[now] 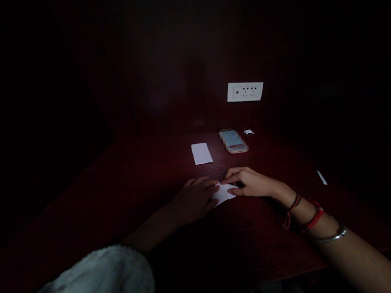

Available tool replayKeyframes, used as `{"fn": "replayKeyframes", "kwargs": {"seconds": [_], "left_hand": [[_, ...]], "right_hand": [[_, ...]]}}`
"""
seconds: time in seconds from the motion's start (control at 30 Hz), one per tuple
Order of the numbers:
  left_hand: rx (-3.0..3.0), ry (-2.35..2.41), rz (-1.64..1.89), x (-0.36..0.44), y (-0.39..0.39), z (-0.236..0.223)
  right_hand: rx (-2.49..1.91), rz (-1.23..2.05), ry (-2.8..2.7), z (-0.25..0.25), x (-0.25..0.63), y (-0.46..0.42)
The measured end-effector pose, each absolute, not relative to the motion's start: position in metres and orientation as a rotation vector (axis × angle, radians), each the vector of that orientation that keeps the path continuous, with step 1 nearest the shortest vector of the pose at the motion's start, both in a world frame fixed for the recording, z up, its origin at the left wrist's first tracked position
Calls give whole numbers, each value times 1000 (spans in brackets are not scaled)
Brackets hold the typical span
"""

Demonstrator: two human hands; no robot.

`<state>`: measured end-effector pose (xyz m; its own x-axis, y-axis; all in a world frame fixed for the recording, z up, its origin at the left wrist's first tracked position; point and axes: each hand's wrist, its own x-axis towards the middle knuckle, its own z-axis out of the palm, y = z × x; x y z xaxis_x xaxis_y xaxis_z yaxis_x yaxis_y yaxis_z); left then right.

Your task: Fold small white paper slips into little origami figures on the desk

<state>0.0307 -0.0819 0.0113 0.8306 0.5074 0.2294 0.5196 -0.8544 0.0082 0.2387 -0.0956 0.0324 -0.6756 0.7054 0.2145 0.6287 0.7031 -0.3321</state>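
Between my two hands lies a small piece of white paper (223, 194) on the dark red table. My left hand (197, 198), with a ring on one finger, grips its left side, the thumb near the lower edge. The thumb and fingers of my right hand (249, 182) close on the paper's right side. Both hands partly cover the sheet, so its full outline is hidden. Just beyond them a white rectangular sheet of paper (201, 153) rests flat on the table.
A phone (233, 141) lies behind my right hand, its screen blurred. Past it is a small white paper scrap (249, 132). A thin white strip (322, 178) lies at the right of the table (169, 171). A socket panel (245, 91) is on the back wall.
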Motion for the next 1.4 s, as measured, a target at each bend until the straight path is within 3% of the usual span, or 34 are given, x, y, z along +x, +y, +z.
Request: {"fn": "replayKeyframes", "kwargs": {"seconds": [0.47, 0.83, 1.03, 1.4], "left_hand": [[-2953, -827, -354, 32, -89, 19], [-2941, -830, -409, 33, -87, 16], [-2988, -850, -432, 30, -88, 16], [-3084, -908, -588, 34, -88, 12]], "right_hand": [[-1129, 129, -2745, 39, 238, -96], [-1512, -181, -2834, 61, 232, -124], [-1692, -54, -2778, 63, 252, -129], [-1365, 284, -2460, 39, 244, -108]]}}
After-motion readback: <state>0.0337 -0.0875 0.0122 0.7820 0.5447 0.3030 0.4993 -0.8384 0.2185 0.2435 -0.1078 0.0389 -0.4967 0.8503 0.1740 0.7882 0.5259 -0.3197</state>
